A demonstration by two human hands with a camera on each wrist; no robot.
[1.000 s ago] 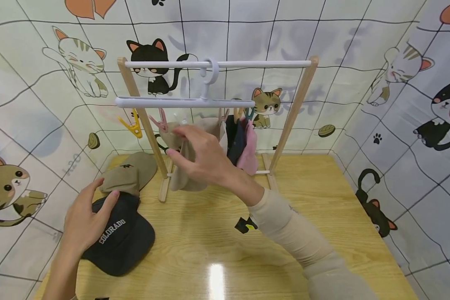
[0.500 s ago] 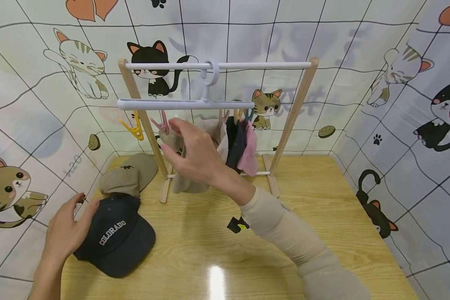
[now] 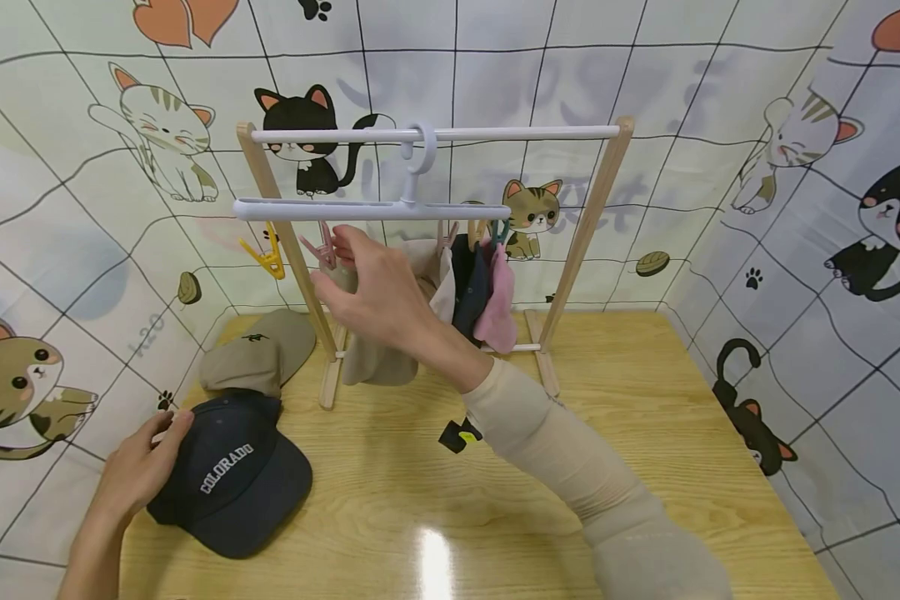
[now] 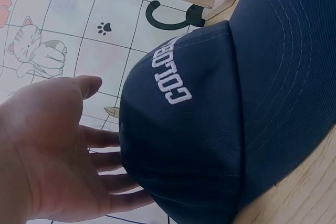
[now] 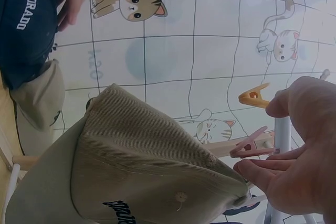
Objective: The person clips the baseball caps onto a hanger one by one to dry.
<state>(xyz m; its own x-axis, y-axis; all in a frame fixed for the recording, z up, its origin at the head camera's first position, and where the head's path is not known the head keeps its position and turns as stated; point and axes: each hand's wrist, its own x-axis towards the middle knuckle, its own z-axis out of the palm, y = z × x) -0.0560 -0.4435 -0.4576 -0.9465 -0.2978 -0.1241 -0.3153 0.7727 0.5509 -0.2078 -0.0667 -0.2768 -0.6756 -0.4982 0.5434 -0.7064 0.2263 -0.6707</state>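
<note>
In the head view my left hand (image 3: 138, 467) is at the left side of a navy baseball cap (image 3: 232, 479) lettered COLORADO. Its fingers reach behind the crown in the left wrist view, with the thumb apart. My right hand (image 3: 382, 287) is raised just below a pale hanger (image 3: 375, 210), beside a pink clothespin (image 5: 251, 144). A beige cap (image 5: 152, 156) hangs under the hanger, partly hidden by that hand in the head view. The right thumb and fingers stand apart; the fingertips are close to the pink clothespin and the top of the beige cap.
The hanger hooks on a wooden rack's white rail (image 3: 525, 133). A yellow clothespin (image 3: 266, 252) hangs at its left end. A navy item (image 3: 471, 283) and a pink item (image 3: 498, 304) hang right. A khaki cap (image 3: 258, 354) and a black piece (image 3: 456, 435) lie on the table.
My left hand has moved left and down to the side of the navy cap. The right hand has shifted slightly left toward the pink clothespin. The hanger has stayed in place.
</note>
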